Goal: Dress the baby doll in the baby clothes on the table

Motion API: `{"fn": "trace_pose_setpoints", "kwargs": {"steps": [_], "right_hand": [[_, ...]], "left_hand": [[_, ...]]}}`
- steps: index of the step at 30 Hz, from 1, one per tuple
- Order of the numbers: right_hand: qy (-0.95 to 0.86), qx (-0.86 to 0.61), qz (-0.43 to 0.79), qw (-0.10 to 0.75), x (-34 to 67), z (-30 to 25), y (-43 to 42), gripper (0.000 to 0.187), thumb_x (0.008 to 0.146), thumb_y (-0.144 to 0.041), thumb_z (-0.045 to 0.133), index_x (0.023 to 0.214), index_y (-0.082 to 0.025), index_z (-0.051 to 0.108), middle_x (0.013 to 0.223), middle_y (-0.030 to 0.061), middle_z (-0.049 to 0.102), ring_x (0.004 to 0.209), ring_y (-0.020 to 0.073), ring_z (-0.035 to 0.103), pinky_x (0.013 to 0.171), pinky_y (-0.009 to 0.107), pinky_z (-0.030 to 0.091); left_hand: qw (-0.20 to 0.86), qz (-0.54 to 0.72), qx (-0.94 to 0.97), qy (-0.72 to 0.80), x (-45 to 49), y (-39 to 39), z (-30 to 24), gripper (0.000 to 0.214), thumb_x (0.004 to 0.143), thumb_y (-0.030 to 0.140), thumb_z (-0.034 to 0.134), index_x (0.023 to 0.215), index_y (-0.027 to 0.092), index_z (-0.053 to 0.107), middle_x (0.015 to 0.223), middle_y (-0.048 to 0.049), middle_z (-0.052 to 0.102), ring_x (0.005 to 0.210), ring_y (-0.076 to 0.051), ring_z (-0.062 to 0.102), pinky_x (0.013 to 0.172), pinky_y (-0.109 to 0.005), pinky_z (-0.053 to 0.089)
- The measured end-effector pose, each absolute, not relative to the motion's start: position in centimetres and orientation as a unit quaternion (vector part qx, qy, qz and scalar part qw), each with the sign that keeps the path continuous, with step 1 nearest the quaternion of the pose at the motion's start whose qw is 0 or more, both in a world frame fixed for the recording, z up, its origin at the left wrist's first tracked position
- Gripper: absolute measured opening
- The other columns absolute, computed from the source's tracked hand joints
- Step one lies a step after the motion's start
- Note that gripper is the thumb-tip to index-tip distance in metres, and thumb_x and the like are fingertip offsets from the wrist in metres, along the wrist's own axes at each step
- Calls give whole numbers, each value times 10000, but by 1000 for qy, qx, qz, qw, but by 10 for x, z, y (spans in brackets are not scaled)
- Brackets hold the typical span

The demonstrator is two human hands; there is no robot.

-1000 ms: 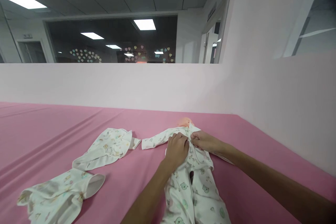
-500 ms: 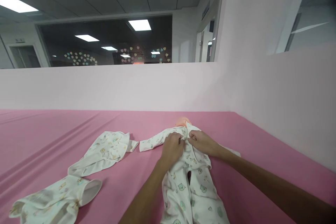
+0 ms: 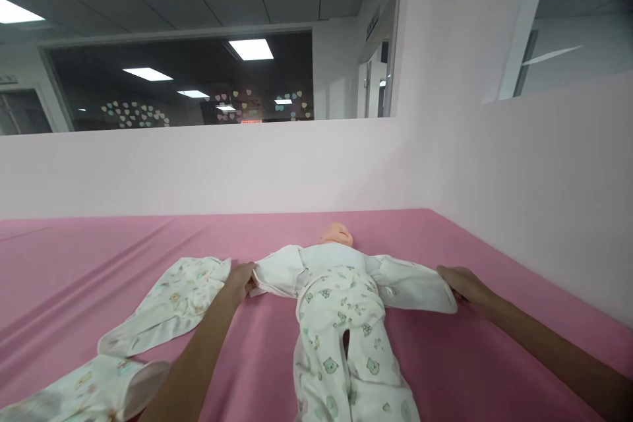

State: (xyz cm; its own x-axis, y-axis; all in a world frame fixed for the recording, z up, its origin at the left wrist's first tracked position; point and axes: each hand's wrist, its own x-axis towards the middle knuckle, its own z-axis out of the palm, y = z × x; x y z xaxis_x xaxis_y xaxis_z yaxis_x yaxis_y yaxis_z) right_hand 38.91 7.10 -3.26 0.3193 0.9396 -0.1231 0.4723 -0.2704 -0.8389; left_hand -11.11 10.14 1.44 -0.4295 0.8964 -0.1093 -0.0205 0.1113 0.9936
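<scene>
A baby doll (image 3: 337, 233) lies on its back on the pink-covered surface, its head toward the wall. Printed white baby pants (image 3: 341, 323) cover its legs. A white baby shirt (image 3: 415, 282) is spread out sideways at its upper body, with the plain side of the cloth facing up. My left hand (image 3: 242, 278) is closed on the shirt's left edge. On the opposite side, my right hand (image 3: 462, 285) pinches the edge of the other front panel. Both panels are stretched away from the doll's middle.
To the left, another printed baby garment (image 3: 171, 303) lies crumpled on the pink cover (image 3: 257, 369), with a second printed garment (image 3: 93, 389) nearer me. A low white wall (image 3: 208, 171) runs behind and continues along the right side.
My hands were together at the doll's chest on the shirt front. They have moved far apart, drawing the shirt panels outward and exposing the plain side. The view has shifted slightly right.
</scene>
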Motion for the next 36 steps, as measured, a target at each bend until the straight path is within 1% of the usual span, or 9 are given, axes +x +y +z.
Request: {"fn": "trace_pose_setpoints", "kwargs": {"steps": [5, 6, 8, 12, 17, 20, 25, 29, 36], "right_hand": [[-549, -778, 133, 274, 381, -42, 69, 183, 764, -375, 465, 677, -215, 449, 681, 41, 553, 578, 183, 508, 518, 296, 359], [-555, -779, 93, 277, 373, -38, 68, 160, 763, -363, 463, 778, -208, 501, 784, 64, 595, 655, 208, 559, 556, 313, 397], [-584, -746, 30, 318, 349, -25, 67, 325, 766, -329, 467, 1058, -192, 514, 1055, 113, 604, 890, 252, 602, 689, 354, 455], [-690, -624, 38, 365, 273, 10, 63, 482, 817, -303, 442, 1274, -151, 432, 1281, 150, 526, 1172, 264, 500, 953, 386, 403], [-841, -485, 37, 238, 169, 53, 82, 486, 808, -286, 484, 1277, -161, 467, 1317, 136, 514, 1245, 278, 421, 1035, 401, 316], [-881, -461, 27, 105, 127, 62, 106, 451, 769, -303, 543, 1197, -163, 520, 1238, 147, 568, 1157, 293, 502, 958, 398, 369], [-880, -472, 31, 39, 93, 50, 136, 575, 648, -327, 670, 1184, -167, 535, 1175, 160, 609, 1091, 331, 551, 934, 467, 383], [-870, -491, 26, 30, 90, 41, 144, 755, 613, -337, 692, 1308, -171, 447, 1263, 182, 552, 1187, 360, 482, 972, 519, 341], [-861, -507, 27, 37, 119, 54, 141, 660, 716, -452, 604, 1324, -253, 444, 1266, 125, 533, 1157, 311, 496, 935, 451, 372]], "left_hand": [[325, 466, 456, 685, -129, 103, 8, 71, 667, 127, 563, 620, 165, 524, 504, -4, 514, 477, -143, 496, 437, -225, 333], [308, 453, 473, 690, -130, 103, 9, 35, 665, 148, 586, 691, 160, 566, 593, -27, 576, 549, -161, 546, 468, -227, 358], [279, 441, 503, 689, -126, 104, 12, 255, 672, 213, 636, 924, 184, 615, 891, -68, 656, 783, -197, 617, 580, -235, 426], [183, 391, 610, 664, -86, 112, 16, 534, 769, 428, 607, 1260, 245, 500, 1312, -93, 522, 1182, -232, 505, 871, -289, 429], [-9, 271, 684, 677, -23, 116, 10, 311, 867, 343, 462, 1094, 171, 587, 1139, -123, 587, 1106, -285, 503, 934, -403, 366], [-109, 242, 668, 695, -10, 112, 1, 253, 878, 233, 415, 1020, 127, 595, 1059, -151, 590, 1041, -300, 516, 871, -404, 378], [-184, 175, 681, 687, -25, 102, -7, 210, 870, 130, 398, 963, 130, 587, 953, -128, 609, 939, -273, 561, 797, -368, 394], [-178, 170, 677, 694, -51, 95, -10, 201, 877, 147, 385, 973, 140, 561, 935, -110, 620, 909, -268, 585, 757, -357, 398], [37, 224, 597, 769, -97, 96, -18, 211, 891, 334, 382, 904, 199, 543, 998, -100, 651, 898, -280, 614, 650, -321, 384]]}}
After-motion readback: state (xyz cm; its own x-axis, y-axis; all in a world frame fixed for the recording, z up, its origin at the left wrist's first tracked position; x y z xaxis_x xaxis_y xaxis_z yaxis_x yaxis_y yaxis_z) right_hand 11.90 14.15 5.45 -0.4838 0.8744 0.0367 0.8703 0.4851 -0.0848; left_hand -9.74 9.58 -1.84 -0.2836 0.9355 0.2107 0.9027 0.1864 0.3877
